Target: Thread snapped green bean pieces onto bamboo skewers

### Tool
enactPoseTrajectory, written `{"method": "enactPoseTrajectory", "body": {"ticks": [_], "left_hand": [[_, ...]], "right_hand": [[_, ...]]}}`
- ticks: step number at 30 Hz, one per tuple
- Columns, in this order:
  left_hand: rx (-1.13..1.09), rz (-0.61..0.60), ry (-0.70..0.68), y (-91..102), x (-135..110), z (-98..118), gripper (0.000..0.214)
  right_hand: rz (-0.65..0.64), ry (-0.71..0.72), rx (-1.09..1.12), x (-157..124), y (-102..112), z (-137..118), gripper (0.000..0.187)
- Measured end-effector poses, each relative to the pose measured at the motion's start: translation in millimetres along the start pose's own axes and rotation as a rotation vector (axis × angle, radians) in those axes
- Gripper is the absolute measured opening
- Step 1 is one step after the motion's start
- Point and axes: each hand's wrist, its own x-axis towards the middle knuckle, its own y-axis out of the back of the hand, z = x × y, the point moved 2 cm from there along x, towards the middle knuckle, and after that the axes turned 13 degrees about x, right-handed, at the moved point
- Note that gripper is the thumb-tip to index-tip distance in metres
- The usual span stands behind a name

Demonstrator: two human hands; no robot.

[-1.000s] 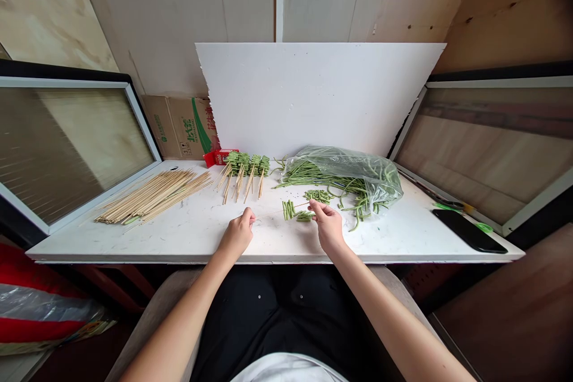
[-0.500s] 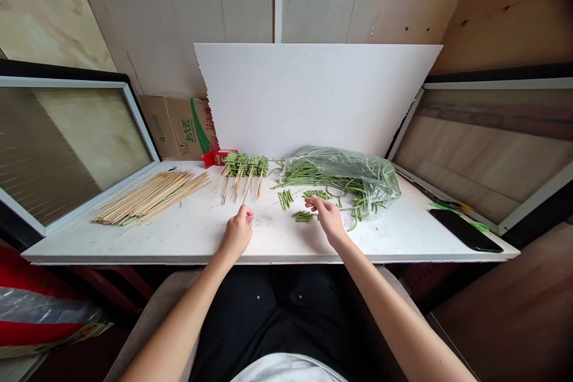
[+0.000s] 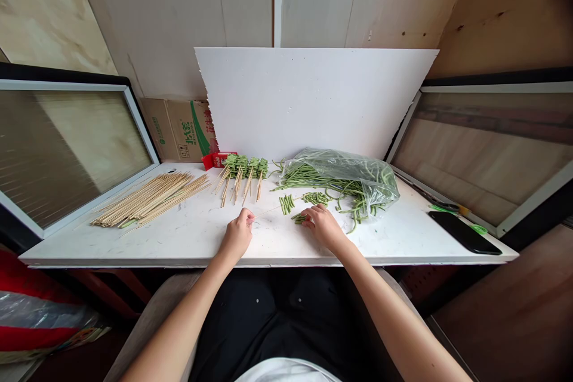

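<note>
My left hand [image 3: 237, 234] is closed around the lower end of a thin bamboo skewer [image 3: 267, 212], which slants up to the right. Short cut pieces of long bean [image 3: 287, 204] sit side by side on its far end. My right hand [image 3: 321, 225] has its fingers curled down at a small pile of cut bean pieces [image 3: 298, 218], partly covering it. Just beyond that hand lies another heap of cut pieces [image 3: 315, 197].
Loose bamboo skewers [image 3: 147, 198] lie at the left. Finished bean skewers [image 3: 245, 167] stand stacked by a red box [image 3: 217, 159]. Whole long beans [image 3: 313, 174] spill from a clear plastic bag [image 3: 380, 182]. A black phone [image 3: 463, 231] rests at the right.
My right hand has come down and toward me, from above the farther heap to the nearer pile of bean pieces. The left hand keeps the skewer almost in place.
</note>
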Motion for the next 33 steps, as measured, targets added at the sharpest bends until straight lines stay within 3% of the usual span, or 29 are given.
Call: {"method": "enactPoseTrajectory", "body": {"ticks": [10, 14, 18, 20, 22, 26, 33], "left_hand": [[-0.001, -0.013, -0.003, -1.1, -0.2, -0.6, 0.026], [0.005, -0.009, 0.004, -1.1, 0.3, -1.8, 0.025], [0.007, -0.012, 0.018, -1.3, 0.1, -2.2, 0.026], [0.01, -0.02, 0.012, -2.1, -0.7, -2.0, 0.025], [0.014, -0.032, -0.004, -2.9, -1.7, -1.5, 0.025], [0.036, -0.036, -0.008, -2.3, -2.6, -0.2, 0.023], [0.081, -0.02, -0.01, -0.9, -1.6, 1.5, 0.02]], "right_hand": [[-0.018, 0.098, -0.075, -2.7, -0.7, -5.7, 0.024], [-0.018, 0.106, -0.006, -2.6, 1.3, -5.3, 0.024], [0.11, 0.012, 0.244, 1.9, 9.4, 5.7, 0.021], [0.23, -0.117, 0.459, 3.8, 14.7, 13.5, 0.017], [0.318, -0.285, 0.729, 4.0, 18.5, 19.7, 0.03], [0.304, -0.492, 1.176, 2.2, 21.8, 18.9, 0.048], [0.233, -0.518, 1.276, 2.0, 21.6, 11.4, 0.045]]}}
